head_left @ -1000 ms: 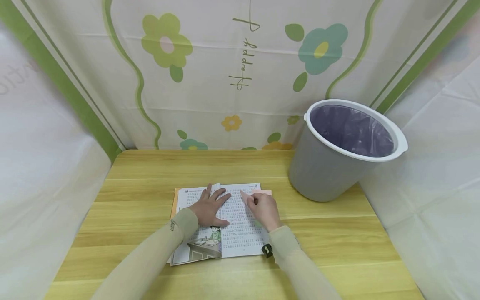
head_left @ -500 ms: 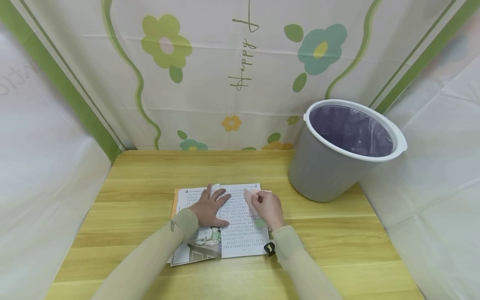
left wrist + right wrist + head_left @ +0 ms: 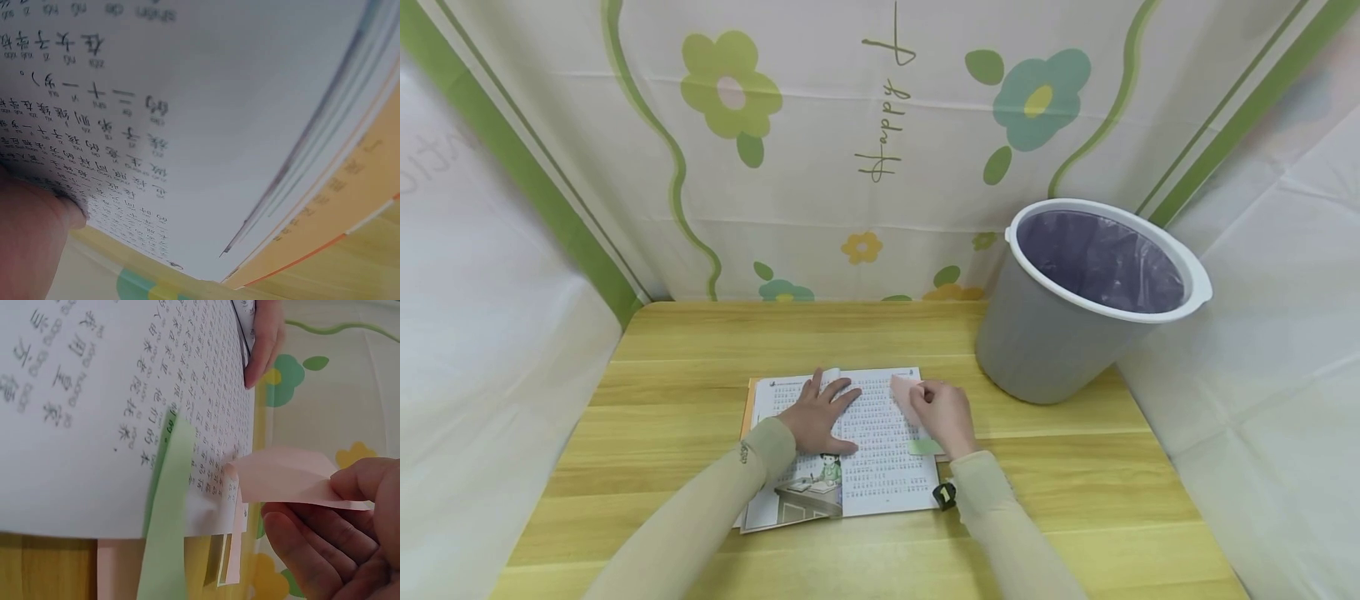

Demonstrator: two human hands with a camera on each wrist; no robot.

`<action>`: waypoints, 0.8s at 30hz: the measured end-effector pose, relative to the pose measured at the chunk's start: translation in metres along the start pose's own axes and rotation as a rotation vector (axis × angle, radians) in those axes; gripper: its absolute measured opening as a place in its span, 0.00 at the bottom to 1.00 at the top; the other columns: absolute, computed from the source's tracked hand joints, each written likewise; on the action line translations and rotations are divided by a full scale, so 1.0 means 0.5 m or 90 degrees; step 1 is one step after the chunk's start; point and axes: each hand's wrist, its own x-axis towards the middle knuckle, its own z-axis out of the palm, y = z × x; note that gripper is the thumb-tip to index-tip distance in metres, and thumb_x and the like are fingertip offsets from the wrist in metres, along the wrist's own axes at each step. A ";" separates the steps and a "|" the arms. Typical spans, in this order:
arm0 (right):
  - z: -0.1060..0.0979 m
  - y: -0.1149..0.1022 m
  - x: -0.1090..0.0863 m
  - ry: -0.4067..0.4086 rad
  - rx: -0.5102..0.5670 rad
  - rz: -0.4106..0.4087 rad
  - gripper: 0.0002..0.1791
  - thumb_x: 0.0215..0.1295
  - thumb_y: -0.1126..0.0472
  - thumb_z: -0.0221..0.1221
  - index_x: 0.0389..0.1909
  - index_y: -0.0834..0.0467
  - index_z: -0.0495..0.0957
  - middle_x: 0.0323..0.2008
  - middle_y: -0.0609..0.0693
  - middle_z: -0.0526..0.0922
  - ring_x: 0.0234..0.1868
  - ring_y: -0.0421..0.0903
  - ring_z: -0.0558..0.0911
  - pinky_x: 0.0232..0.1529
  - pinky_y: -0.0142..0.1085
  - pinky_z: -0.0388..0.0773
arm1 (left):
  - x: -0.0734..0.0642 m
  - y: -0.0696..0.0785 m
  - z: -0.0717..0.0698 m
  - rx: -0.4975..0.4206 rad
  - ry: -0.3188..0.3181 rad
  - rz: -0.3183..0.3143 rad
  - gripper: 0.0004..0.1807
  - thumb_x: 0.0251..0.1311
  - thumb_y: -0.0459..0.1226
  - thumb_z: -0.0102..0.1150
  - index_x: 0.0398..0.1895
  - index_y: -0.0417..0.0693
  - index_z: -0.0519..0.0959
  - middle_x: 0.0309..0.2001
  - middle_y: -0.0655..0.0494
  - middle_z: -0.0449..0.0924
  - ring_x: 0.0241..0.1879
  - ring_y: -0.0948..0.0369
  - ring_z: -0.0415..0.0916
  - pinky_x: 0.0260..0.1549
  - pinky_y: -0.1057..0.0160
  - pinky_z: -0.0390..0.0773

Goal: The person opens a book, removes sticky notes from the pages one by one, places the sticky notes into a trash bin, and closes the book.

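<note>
An open book with printed pages lies on the wooden table in the head view. Spread across it near the spine, my left hand rests flat with straight fingers. At the right page's edge, my right hand pinches a pink sticky note between thumb and fingers. The far end of that note still meets the page in the right wrist view. Below it, a green sticky note sticks out past the page edge. More pink strips show under the page's edge.
A grey bin with a white rim and dark liner stands at the table's back right. Behind the wooden table hangs a flowered curtain. An orange cover shows beneath the book's pages in the left wrist view.
My right hand has moved slightly to the right, drawing the pink sticky note toward the page edge. More of the green note now shows. The left hand stays put.
</note>
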 end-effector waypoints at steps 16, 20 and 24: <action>-0.040 0.012 -0.014 0.038 0.034 0.011 0.12 0.67 0.56 0.60 0.38 0.59 0.88 0.24 0.49 0.83 0.23 0.44 0.77 0.19 0.33 0.73 | -0.004 0.007 -0.009 -0.014 -0.005 0.001 0.56 0.53 0.72 0.53 0.80 0.58 0.50 0.79 0.50 0.44 0.74 0.31 0.32 0.70 0.37 0.40; -0.051 0.014 -0.030 0.039 0.044 0.008 0.12 0.68 0.56 0.59 0.28 0.58 0.84 0.18 0.48 0.78 0.18 0.44 0.73 0.16 0.32 0.68 | -0.004 0.007 -0.009 -0.007 -0.004 -0.002 0.56 0.53 0.73 0.53 0.80 0.58 0.50 0.79 0.51 0.44 0.73 0.31 0.32 0.70 0.37 0.41; -0.060 0.016 -0.045 0.043 0.036 -0.004 0.13 0.68 0.56 0.60 0.24 0.57 0.82 0.18 0.48 0.77 0.20 0.43 0.72 0.18 0.32 0.67 | -0.004 0.007 -0.009 -0.003 -0.007 -0.007 0.56 0.53 0.73 0.53 0.80 0.58 0.49 0.79 0.51 0.43 0.74 0.31 0.31 0.70 0.37 0.40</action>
